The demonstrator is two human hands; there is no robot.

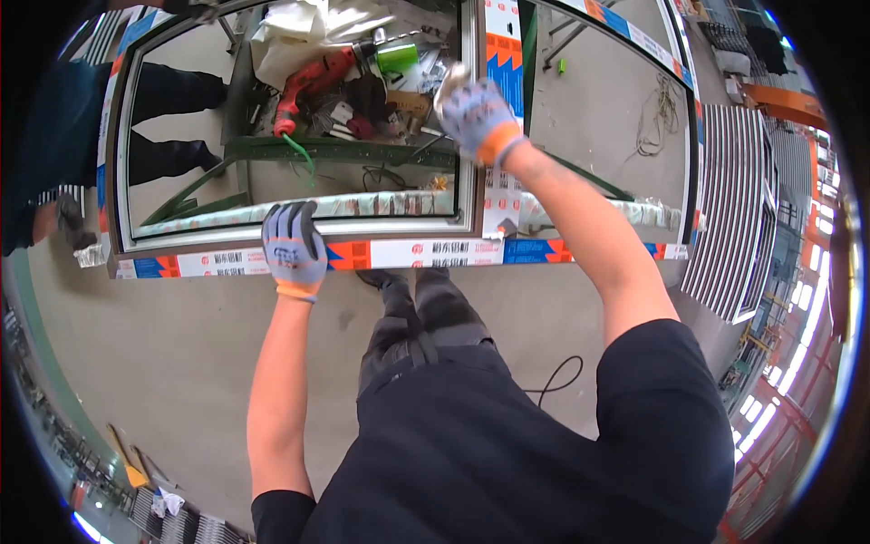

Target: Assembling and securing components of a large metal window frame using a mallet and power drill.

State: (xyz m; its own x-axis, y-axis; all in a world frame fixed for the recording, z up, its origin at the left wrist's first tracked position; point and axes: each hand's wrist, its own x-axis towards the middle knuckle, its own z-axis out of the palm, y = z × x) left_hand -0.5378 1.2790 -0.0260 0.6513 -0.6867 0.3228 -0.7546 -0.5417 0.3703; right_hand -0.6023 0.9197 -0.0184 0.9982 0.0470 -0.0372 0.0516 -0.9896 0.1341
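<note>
A large window frame [408, 252], wrapped in white, blue and orange protective tape, lies flat in front of me on a green stand. My left hand [292, 245], in a grey glove with an orange cuff, grips the frame's near rail. My right hand [478, 115], gloved the same way, reaches out over the upright bar between the two panes and is closed on a small silvery object; the blur hides what it is.
Under the glass, a green shelf [344, 150] carries a red power drill [313, 82], a green can and loose tools. Another person in dark clothes [54, 145] stands at the frame's left end. Stacked grey profiles [734, 218] lie at right. A black cable [557, 381] runs on the floor.
</note>
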